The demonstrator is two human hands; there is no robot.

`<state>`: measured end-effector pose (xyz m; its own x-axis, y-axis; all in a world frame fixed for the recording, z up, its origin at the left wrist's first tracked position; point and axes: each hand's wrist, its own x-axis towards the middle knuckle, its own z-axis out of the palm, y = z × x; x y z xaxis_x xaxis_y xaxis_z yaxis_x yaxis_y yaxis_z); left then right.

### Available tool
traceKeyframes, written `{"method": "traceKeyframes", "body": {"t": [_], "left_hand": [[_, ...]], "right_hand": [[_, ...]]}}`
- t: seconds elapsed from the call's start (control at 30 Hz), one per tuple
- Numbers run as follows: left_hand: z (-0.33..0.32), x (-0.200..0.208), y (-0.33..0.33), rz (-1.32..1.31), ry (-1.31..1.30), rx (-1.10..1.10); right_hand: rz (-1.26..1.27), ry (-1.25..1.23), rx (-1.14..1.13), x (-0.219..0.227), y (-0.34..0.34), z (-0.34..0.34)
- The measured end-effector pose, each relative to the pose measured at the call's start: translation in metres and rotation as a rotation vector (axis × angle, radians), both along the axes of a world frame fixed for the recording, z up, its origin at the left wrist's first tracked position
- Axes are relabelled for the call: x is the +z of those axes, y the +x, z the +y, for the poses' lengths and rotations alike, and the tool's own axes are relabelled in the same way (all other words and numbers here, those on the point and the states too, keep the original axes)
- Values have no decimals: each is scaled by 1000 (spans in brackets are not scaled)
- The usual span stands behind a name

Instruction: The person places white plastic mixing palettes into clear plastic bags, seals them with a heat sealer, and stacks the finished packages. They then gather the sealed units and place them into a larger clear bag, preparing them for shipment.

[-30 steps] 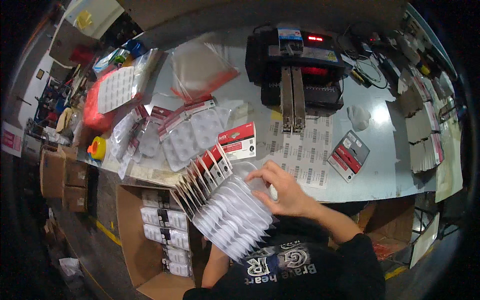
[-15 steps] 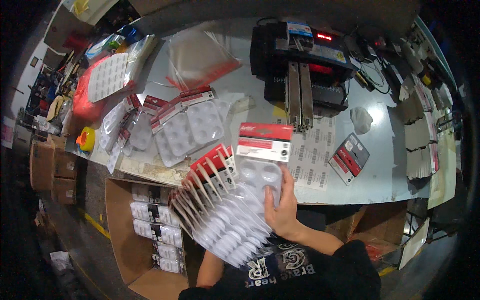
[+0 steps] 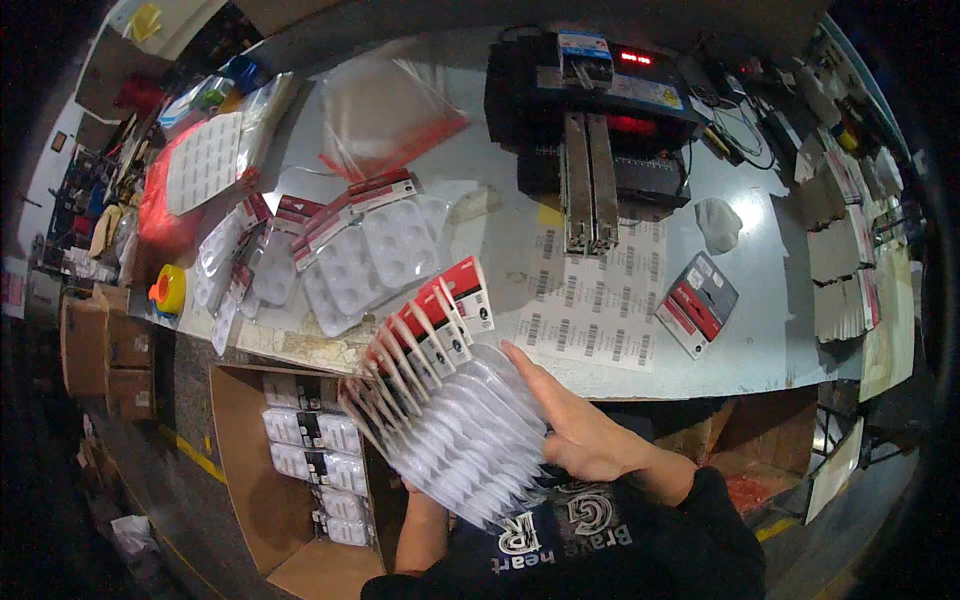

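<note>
The fanned stack of palette packs sits just left of the right grip, headers pointing away leftward, each pack's long axis slanting back near-right. That grip touches its edge, closure unclear; the left grip, mostly hidden below, I cannot tell. The counter lies beyond.

Black machine with red display, yellow roll, brown cartons.

The right forearm slants up and leftward, one right-hand finger extended; the left hand is mostly hidden above its raised forearm.
</note>
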<state>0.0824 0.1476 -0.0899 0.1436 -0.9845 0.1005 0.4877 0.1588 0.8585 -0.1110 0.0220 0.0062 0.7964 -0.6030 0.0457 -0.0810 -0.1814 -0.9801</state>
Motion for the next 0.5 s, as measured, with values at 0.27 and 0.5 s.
{"method": "traceKeyframes", "body": {"t": [0.27,0.5], "left_hand": [[-54,12,36,-181,39,-294],[-97,2,68,-294,220,-508]], "right_hand": [[96,-297,55,-13,11,-33],[-56,-498,109,-60,16,-78]]}}
